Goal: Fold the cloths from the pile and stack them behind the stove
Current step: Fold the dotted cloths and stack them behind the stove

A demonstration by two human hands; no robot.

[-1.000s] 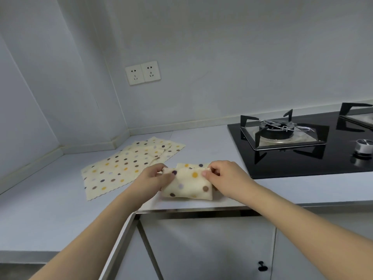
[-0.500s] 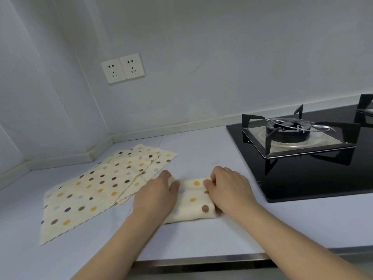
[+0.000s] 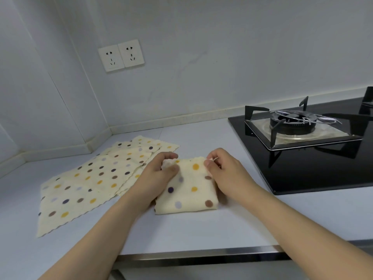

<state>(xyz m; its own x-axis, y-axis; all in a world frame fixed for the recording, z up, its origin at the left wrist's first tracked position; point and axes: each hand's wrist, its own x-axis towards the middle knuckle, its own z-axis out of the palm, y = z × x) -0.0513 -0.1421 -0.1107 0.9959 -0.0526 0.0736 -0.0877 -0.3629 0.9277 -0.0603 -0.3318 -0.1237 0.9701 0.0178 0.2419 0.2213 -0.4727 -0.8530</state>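
So right now the folded cloth (image 3: 186,186) is sitting on the counter (image 3: 201,231) near the front edge, and both hands are on its far edge. The left hand (image 3: 159,174) has its fingers curled over the far left corner with the thumb pressing on top, and the right hand (image 3: 224,170) is pinching the far right corner between thumb and fingertips, looks like there's a little tag or loop up there but it's too small to be sure. The cloth is a chunky little rectangle with its fold line toward the person and the loose edges away, right under the hands. The thing that matters for what comes next imo: the stove (image 3: 314,150) is off to the right and the strip behind it is further back and right, so the right hand is clearly the nearer 1 for carrying it over. The raised burner grate (image 3: 292,126) sits between the cloth and that back strip, so I'd guess the bundle has to go up and over or round it without flopping open. The pile of unfolded cloths (image 3: 90,178) lies flat just to the left, touching or nearly touching the left wrist. 2 wall sockets (image 3: 121,55) up behind.
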